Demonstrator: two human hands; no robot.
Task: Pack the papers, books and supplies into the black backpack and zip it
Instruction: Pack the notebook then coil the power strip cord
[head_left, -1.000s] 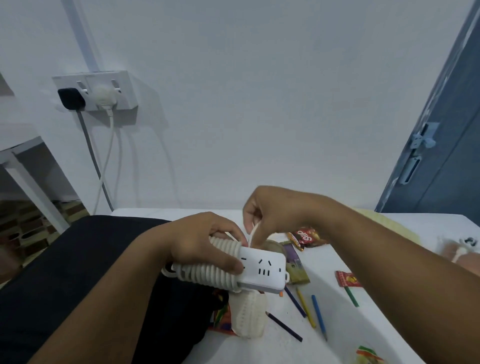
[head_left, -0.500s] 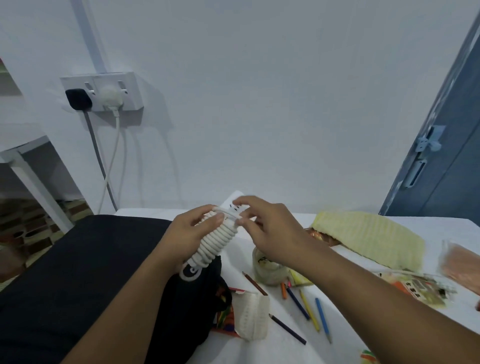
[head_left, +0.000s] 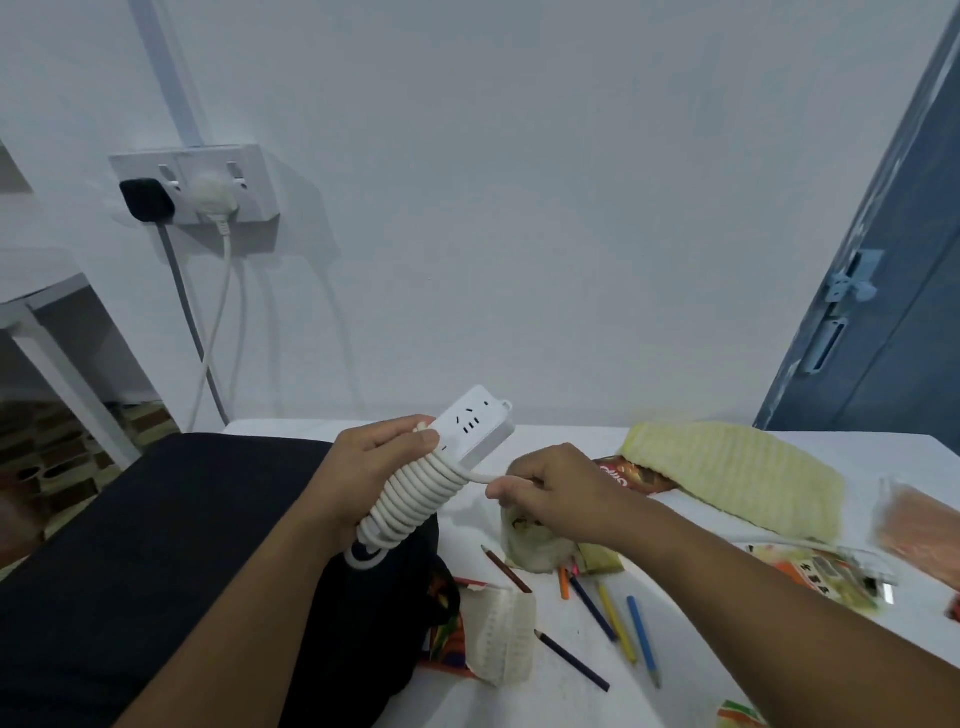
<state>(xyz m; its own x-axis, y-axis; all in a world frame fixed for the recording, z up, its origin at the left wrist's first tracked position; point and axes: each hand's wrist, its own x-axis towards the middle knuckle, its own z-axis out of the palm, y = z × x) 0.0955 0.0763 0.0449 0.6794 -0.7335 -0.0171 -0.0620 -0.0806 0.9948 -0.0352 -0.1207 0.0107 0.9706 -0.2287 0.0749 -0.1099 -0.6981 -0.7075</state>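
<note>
The left hand (head_left: 374, 467) clamps the power strip (head_left: 470, 426) above the black backpack (head_left: 156, 561), steadying it while the right hand (head_left: 558, 493) fingers pinch its cord (head_left: 475, 475) taut for winding.

Power strip (head_left: 474, 423): a second ago it lay level with its sockets facing up; now its free end tilts up toward 1 o'clock, above the coils.
Left hand (head_left: 375, 467): rolled with it, thumb now across the strip's face.
Right hand (head_left: 558, 491): dropped from above the strip to its 4 o'clock, pinching the cord (head_left: 478, 477) drawn taut off the coils.
</note>
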